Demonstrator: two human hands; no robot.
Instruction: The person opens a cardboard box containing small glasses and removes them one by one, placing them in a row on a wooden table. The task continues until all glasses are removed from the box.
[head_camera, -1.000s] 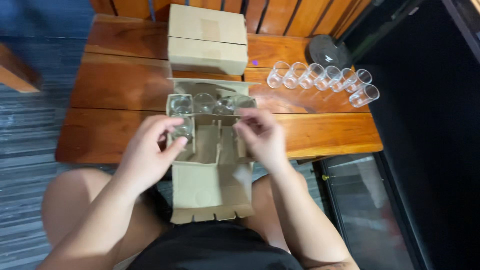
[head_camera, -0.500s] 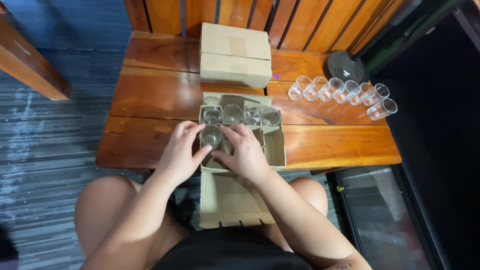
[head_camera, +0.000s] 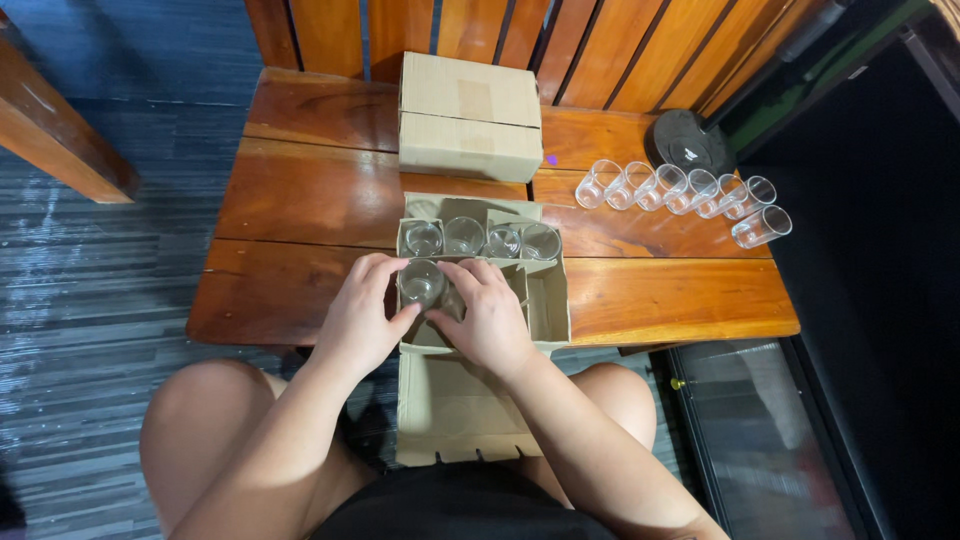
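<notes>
Glass (head_camera: 422, 283) btwn both hands (head_camera: 425, 320), front-left compartment of box (head_camera: 549, 300).

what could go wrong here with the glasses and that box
The open box overhangs the table edge toward the lap, its flap hanging down; pressing down could tip it. The glass between the left hand and right hand sits close to the four glasses already slotted, so it might knock them. The loose row of glasses lies near the table's right edge and could roll off.
</notes>
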